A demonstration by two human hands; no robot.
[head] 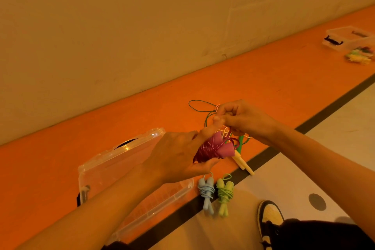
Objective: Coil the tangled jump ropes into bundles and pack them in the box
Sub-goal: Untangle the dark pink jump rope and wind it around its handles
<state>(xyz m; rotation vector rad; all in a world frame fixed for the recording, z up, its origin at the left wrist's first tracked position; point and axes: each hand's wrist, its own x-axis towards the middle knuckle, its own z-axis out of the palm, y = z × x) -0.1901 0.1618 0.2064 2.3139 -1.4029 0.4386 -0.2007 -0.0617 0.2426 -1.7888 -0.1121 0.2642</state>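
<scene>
**Winding the pink rope, two bundles already on the floor**

My left hand (178,154) grips the pink jump rope (213,148): its two pink handles lie together against my fingers, with dark red cord wrapped round them. My right hand (241,119) is curled just above it, thumb and forefinger pinching a loop of that cord. I hold the rope in the air, over the orange floor (60,168) and to the right of the clear box (113,160), which sits under my left forearm.

A blue bundle (206,193) and a green bundle (224,194) lie side by side near the box's right end, on the black line (324,107). Under my hands lie yellow handles (243,163), a green handle (240,142) and a loose green cord (199,105). Far right stands a second clear box (345,38) with a heap of ropes (359,57) beside it. My shoe (269,217) shows at the bottom.
</scene>
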